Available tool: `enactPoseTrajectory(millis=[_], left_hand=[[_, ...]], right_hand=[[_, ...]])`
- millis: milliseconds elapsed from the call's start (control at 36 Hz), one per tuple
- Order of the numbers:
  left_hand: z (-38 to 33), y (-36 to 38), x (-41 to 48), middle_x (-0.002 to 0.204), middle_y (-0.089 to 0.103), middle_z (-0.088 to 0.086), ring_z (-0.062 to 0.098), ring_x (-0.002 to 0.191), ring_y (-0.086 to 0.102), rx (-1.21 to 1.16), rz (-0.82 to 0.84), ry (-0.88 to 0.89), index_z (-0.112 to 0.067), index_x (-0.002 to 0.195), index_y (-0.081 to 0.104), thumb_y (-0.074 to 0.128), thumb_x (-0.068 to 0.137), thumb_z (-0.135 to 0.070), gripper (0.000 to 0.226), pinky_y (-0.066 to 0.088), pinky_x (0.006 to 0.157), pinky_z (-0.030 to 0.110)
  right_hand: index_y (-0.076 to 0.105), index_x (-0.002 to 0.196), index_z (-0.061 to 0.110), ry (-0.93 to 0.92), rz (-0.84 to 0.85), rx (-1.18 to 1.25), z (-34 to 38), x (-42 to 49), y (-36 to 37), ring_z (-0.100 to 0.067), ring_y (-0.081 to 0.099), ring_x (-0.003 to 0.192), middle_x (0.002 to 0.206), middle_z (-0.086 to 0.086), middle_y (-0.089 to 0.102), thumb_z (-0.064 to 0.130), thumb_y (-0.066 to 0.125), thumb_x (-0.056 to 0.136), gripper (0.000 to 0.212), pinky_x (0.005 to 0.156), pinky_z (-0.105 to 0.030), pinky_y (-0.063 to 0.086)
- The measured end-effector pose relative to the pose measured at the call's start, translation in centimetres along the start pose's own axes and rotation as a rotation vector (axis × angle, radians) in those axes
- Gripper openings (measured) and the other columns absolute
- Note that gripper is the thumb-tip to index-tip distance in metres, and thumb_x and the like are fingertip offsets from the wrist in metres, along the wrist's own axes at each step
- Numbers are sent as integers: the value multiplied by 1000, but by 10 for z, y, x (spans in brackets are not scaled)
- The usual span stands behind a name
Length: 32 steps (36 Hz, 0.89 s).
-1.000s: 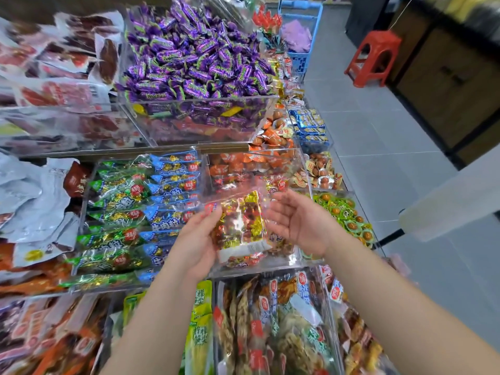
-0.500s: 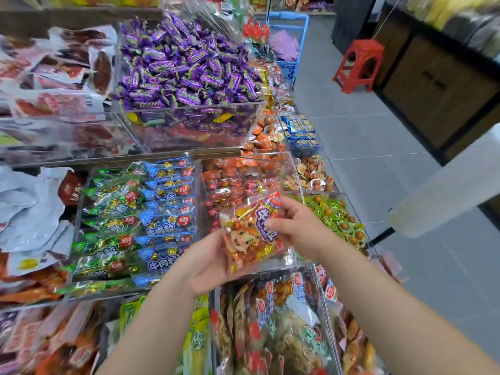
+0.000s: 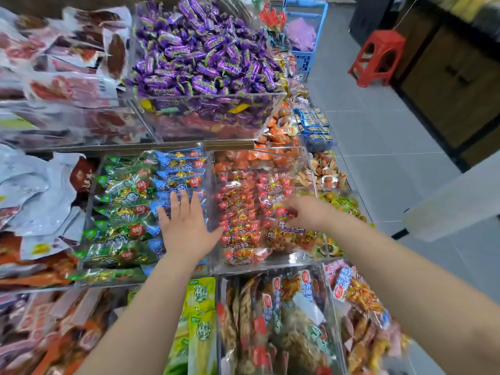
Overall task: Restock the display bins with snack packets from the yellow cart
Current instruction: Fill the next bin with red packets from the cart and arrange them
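The snack packet (image 3: 290, 235) is seen lying in the clear bin (image 3: 270, 262) on the middle tier of the display, at the bin's front right, on top of the small red packets (image 3: 238, 212) that fill it. It is made of see-through film, and orange and yellow pieces are packed inside. Large purple lettering edged in white is printed across its face, and the film is crinkled and glossy.

The right hand (image 3: 305, 213) is held directly over the packet's far edge, with its fingers (image 3: 288, 212) bent downward and drawn together at the tips against the packets. Whether the packet is pinched or only touched cannot be told, since the fingertips are hidden among the wrappers.

The left hand (image 3: 186, 226) is spread flat, palm down, over the bin next door on the left, with fingers straight and apart and nothing gripped. It is placed above the blue packets (image 3: 184, 169), which are stacked beside rows of green packets (image 3: 121, 190); the thumb is stretched toward the divider between the two bins.

On the tier above, a heap of purple sweets (image 3: 205, 50) is held in another clear bin. At the far end of the display a blue basket (image 3: 305, 28) is seen, and a red stool (image 3: 378, 58) is stood on the grey tiled floor to the right.
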State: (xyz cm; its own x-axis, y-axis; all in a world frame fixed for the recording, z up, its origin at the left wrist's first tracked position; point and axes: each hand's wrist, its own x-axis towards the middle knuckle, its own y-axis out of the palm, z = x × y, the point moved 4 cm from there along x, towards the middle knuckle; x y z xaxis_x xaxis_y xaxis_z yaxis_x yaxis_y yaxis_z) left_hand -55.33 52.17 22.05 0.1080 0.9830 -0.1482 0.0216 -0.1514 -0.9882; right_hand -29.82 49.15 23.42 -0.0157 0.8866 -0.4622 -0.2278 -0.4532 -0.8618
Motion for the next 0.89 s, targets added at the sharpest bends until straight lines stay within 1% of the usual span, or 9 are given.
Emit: enactPoseTrajectory(millis=[83,167,222,306,417,528,694,833,889], left_hand=[[-1,8,1,161,4,9,27,149,-2,64,-48,3,-16,153,7,47,81,-70,99,5,116,54],[-1,11,3,162,3,8,26,149,-3,63,-65,-9,-16,153,6,48,81,-66,97,3,116,53],[-1,12,3,162,2,8,26,149,-3,69,-68,-5,-16,153,5,48,81,-66,97,3,116,53],[0,12,2,162,1,8,26,149,-4,64,-68,0,-16,153,4,47,82,-65,96,2,116,53],[-1,12,1,162,0,9,26,149,-4,63,-75,-1,-15,153,3,47,83,-64,96,1,116,54],[-2,11,1,162,0,10,26,149,-4,72,-77,-4,-15,153,3,46,83,-63,95,1,116,53],[-2,12,1,162,-1,9,25,149,-5,64,-67,-8,-16,153,3,44,84,-61,92,-1,116,53],[-1,14,2,162,-3,7,23,149,-7,57,-49,-22,-17,153,-1,43,84,-62,93,-1,116,52],[-1,13,2,162,-5,6,22,149,-8,68,-45,-26,-18,153,-2,41,84,-63,94,-1,116,51]], right_hand=[[54,126,15,-87,83,-41,10,12,23,-24,56,107,123,-4,59,25,62,88,41,82,-30,45],[52,128,18,-137,163,-94,14,19,48,-21,57,97,119,-3,61,25,62,89,40,81,-32,48],[53,126,18,-163,156,-146,12,22,59,-22,54,101,116,-4,60,26,61,89,39,82,-34,48],[50,128,20,-209,40,-259,8,25,71,-25,46,117,122,-5,55,29,61,87,44,94,-40,43],[24,136,20,-182,-44,-444,3,23,91,-29,28,125,133,-6,32,34,65,80,71,109,-45,24],[19,137,22,-106,-118,-467,-3,30,86,-33,23,128,137,-8,24,36,62,82,71,110,-46,19],[18,132,25,-88,-127,-456,0,45,81,-31,18,129,139,-9,19,14,57,77,69,111,-46,19],[20,131,26,-81,-66,-374,-1,44,80,-31,18,129,136,-8,21,19,63,75,70,111,-50,16],[19,135,24,-97,-34,-371,0,40,79,-32,19,129,136,-8,22,28,65,77,74,111,-51,19]])
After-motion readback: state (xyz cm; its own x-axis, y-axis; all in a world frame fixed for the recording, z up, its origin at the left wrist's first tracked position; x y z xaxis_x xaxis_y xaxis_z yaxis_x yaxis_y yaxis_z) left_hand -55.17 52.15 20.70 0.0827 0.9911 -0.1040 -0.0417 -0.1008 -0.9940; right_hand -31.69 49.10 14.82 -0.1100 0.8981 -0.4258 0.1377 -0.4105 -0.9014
